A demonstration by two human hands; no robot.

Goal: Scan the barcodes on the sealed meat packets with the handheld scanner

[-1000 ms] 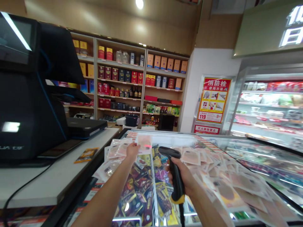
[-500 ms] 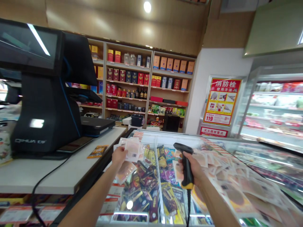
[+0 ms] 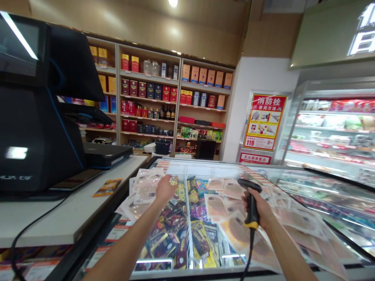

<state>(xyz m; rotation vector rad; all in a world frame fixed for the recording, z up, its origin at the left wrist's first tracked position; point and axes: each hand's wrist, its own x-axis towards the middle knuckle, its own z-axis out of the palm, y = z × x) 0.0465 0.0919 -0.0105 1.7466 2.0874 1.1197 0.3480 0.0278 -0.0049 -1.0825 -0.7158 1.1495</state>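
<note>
My right hand is wrapped around the handle of a black and yellow barcode scanner, whose cord hangs down toward me. Under and beside it, clear flat packets with pale round contents and barcode labels lie spread over the glass top. My left hand is over the left part of the glass, at the right edge of a stack of similar packets. Motion blurs its fingers, so their grip does not show.
Below the glass are colourful wrapped snacks in a chest with a white divider. To the left, a black checkout terminal and an orange sachet sit on a white counter. Stocked shelves line the back wall.
My left hand has moved right, and the packets it held now lie on the left stack. My right hand has shifted right with the scanner. The view has turned slightly right.
</note>
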